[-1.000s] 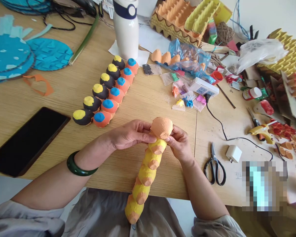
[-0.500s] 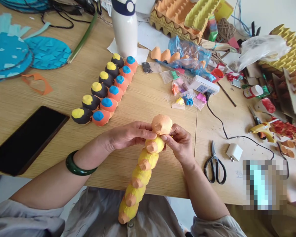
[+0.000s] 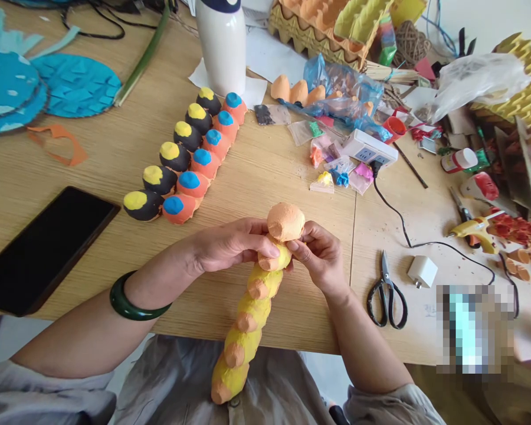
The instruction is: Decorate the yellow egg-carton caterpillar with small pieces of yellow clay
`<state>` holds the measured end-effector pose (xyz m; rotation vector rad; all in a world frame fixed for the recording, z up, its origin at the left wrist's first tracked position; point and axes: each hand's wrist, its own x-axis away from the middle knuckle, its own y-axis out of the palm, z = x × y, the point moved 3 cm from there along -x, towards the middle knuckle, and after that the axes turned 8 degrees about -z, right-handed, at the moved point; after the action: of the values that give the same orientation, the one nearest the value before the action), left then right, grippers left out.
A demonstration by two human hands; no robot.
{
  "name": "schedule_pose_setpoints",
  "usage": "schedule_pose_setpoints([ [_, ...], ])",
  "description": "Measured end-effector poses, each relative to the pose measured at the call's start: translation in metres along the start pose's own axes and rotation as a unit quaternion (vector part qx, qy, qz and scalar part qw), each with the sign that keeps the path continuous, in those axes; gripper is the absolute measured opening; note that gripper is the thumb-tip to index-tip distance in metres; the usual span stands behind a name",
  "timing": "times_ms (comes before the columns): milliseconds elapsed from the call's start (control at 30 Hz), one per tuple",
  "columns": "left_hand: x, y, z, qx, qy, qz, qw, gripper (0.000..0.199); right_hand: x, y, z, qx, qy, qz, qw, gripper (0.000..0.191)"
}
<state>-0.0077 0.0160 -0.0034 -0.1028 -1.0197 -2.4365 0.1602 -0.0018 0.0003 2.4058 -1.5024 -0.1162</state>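
Both of my hands hold a strip of egg-carton cups, coated in yellow with bare orange tips; its uppermost cup is plain orange. The strip slants from my lap up over the table edge. My left hand grips the far end from the left, thumb on the yellow cup below the plain one. From the other side, my right hand pinches the same spot, thumb at the join between these cups. Its other fingers are partly hidden behind the strip.
Two joined rows of cups, black-and-yellow and orange-and-blue, lie ahead. A phone is at left, scissors and a white charger at right. Behind stand a white bottle, a power strip and bagged clay.
My left thumb has slid slightly down onto the upper yellow cup. The strip's far end has shifted a little left; both hands keep their hold.
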Motion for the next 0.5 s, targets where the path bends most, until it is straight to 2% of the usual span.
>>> schedule_pose_setpoints([
  [167,-0.0013,0.0016,0.0010,0.037,0.022,-0.019,0.999,0.016,-0.0007,-0.0012,0.0004,0.014,-0.016,0.005,1.000,0.029],
  [400,-0.0015,-0.0011,-0.0002,0.047,0.027,-0.007,0.998,0.021,-0.0003,-0.0023,0.0005,0.034,-0.006,0.022,0.999,0.034],
  [500,-0.0014,-0.0004,0.0015,0.060,0.041,-0.024,0.997,0.020,-0.0003,-0.0018,0.0001,0.021,-0.007,0.019,1.000,0.032],
])
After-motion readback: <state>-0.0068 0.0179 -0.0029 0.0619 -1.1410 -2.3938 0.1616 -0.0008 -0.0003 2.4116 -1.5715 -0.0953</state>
